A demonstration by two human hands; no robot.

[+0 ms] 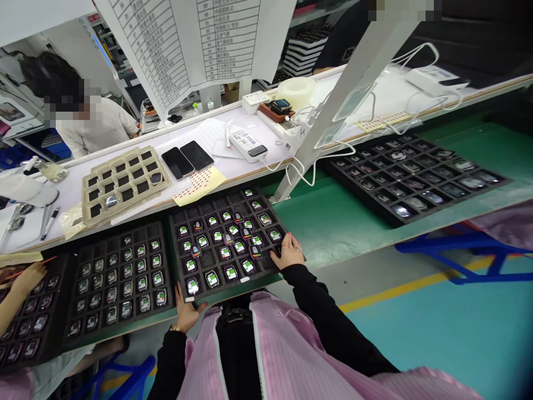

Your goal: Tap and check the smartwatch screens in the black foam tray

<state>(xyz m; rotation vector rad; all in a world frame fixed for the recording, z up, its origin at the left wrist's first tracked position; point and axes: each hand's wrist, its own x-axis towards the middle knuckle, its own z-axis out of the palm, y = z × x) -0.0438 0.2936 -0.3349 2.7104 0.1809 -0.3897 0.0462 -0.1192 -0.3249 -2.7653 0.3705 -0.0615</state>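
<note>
A black foam tray [179, 222] full of small watch bodies with green-white stickers lies on the green belt right in front of me. My left hand [186, 311] grips its near left corner, fingers curled over the edge. At the tray's right side my right hand [288, 251] holds the edge, fingers bent on the foam. A second black tray [79, 250] of watch bodies sits just to the left, touching it.
A third black tray [495, 180] lies further right on the belt. The white shelf behind holds a beige tray [89, 180], two phones [187, 158], a power strip and cables. A slanted white post [333, 105] stands by the tray. A co-worker's hand [27, 278] rests at far left.
</note>
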